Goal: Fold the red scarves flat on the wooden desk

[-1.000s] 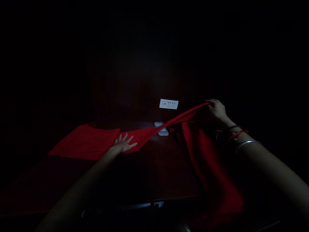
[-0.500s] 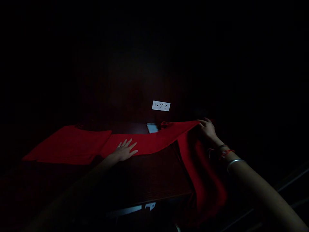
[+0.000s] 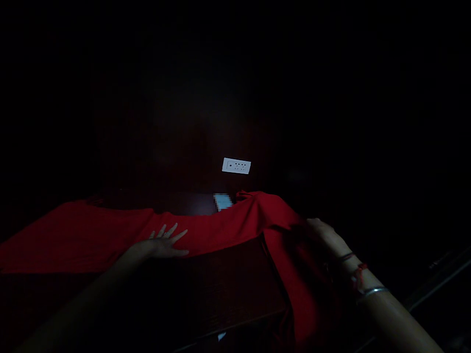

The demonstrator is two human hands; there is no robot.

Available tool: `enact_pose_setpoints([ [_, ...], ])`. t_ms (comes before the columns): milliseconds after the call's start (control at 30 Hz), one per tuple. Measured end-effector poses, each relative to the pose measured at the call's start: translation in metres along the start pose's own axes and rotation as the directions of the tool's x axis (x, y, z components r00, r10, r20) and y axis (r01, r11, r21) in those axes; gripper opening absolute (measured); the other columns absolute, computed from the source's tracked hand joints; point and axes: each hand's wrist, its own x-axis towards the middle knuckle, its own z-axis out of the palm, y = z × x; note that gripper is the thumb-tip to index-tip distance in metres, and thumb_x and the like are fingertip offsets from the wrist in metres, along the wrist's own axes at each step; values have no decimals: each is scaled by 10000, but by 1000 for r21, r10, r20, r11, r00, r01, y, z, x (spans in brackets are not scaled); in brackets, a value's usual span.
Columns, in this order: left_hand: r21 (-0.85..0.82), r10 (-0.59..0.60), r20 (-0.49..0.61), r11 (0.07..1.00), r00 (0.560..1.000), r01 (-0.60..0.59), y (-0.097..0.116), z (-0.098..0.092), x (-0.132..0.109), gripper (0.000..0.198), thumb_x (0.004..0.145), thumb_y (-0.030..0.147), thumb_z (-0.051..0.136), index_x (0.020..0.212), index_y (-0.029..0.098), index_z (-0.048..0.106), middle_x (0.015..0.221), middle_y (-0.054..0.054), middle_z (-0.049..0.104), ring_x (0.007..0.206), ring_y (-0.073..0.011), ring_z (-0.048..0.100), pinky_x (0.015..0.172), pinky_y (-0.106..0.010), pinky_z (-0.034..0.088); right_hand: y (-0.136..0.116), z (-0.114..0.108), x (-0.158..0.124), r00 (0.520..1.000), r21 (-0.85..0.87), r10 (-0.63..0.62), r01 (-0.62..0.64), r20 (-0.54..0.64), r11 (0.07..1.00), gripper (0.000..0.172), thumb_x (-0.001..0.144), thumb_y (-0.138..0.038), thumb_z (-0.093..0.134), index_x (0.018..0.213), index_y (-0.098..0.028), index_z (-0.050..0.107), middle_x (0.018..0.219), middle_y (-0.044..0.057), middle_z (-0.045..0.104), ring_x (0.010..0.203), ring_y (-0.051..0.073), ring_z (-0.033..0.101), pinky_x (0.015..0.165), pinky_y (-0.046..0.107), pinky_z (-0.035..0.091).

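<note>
A long red cloth point(image 3: 217, 228) stretches across a dark wooden table point(image 3: 228, 287); its kind is hard to make out in the dim light. Its wider part point(image 3: 73, 235) lies spread at the left, and a length hangs over the table's right edge. My left hand point(image 3: 164, 245) rests flat on the narrower stretch, fingers spread, with a ring on one. Beyond the right edge, my right hand point(image 3: 327, 234) holds the cloth's side lower down, its fingers curled and mostly hidden in shadow. Thread bands and a metal bangle circle the right wrist.
A white wall socket plate point(image 3: 236, 165) sits above the table's back. Below it lies a pale, pixelated item point(image 3: 222, 201) against the cloth's far side. The surroundings are very dark, with a faint rail-like line point(image 3: 441, 284) at the lower right.
My right hand has come down from the table's back right, and the cloth now drapes over the right edge. My left hand stays flat on it. The view has shifted slightly.
</note>
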Motion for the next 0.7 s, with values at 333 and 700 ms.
enact_pose_setpoints([
  [333,130,264,-291,963,920,-235,6,18,12,384,824,346,329,1196,301,416,1342,-29,238,1241,-282,83,952,-516,104,-43,-27,76,901,142,-325,376,-287,916,513,746,-315,491,1212,-124,390,1168,104,489,1013,151,486,799,206,390],
  [700,252,291,-238,940,927,-230,-18,27,26,370,782,205,409,1100,371,500,1341,7,240,1226,-331,101,923,-569,126,-36,-55,75,805,114,-348,451,-480,885,220,699,-318,520,825,-148,577,768,25,596,680,122,520,593,193,362],
])
